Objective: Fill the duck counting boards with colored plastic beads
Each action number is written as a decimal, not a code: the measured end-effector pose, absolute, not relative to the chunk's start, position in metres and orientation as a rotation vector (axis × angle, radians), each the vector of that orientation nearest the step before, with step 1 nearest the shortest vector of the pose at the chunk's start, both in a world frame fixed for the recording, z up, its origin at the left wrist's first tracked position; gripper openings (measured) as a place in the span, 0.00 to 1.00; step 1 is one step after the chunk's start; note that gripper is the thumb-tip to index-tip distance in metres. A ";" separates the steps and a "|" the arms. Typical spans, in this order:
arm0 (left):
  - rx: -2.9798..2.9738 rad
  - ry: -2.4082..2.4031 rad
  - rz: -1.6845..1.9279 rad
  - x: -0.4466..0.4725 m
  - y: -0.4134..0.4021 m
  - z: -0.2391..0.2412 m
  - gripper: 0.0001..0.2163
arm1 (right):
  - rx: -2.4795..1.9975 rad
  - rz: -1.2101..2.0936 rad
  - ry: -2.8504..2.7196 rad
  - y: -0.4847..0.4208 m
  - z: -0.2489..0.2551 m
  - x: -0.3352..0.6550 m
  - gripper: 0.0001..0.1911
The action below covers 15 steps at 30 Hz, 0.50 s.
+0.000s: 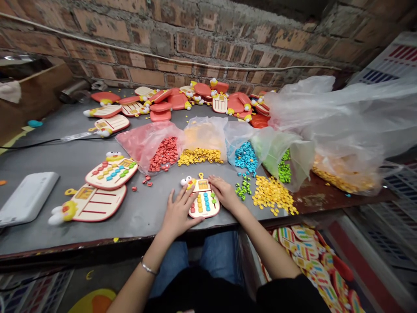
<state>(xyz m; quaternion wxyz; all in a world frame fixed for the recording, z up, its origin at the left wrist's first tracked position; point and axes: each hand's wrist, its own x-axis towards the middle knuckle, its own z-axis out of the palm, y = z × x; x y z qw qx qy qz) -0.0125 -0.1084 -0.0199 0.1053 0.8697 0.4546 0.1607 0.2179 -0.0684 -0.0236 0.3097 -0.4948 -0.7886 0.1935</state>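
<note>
A small duck-shaped toy abacus (203, 201) with rows of coloured beads lies on the grey table (143, 213) right in front of me. My left hand (178, 214) lies flat with fingers spread, touching the toy's left edge. My right hand (223, 191) rests on its upper right side, fingers extended over the bead rows. Neither hand grips anything I can make out. Behind the toy are open plastic bags of red beads (164, 153), yellow beads (199, 155), blue beads (246, 156) and green beads (284, 167).
Loose yellow beads (273, 194) and green beads (243, 188) lie to the right. Two larger duck boards (111, 173) (87, 204) sit at left, near a white device (28, 196). Several more red boards (177, 101) are piled by the brick wall. A box of finished toys (312, 256) stands below right.
</note>
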 end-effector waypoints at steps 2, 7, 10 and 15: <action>2.561 1.339 0.479 -0.013 -0.108 -0.020 0.33 | -1.294 0.541 -2.098 -0.071 -0.023 0.219 0.19; 2.568 1.352 0.462 -0.012 -0.108 -0.020 0.33 | -1.322 0.569 -2.099 -0.076 -0.018 0.217 0.18; 2.572 1.349 0.461 -0.012 -0.109 -0.020 0.33 | -1.288 0.597 -2.083 -0.084 -0.008 0.223 0.13; 2.574 1.355 0.470 -0.013 -0.108 -0.020 0.32 | -1.462 0.353 -1.858 -0.089 0.001 0.262 0.10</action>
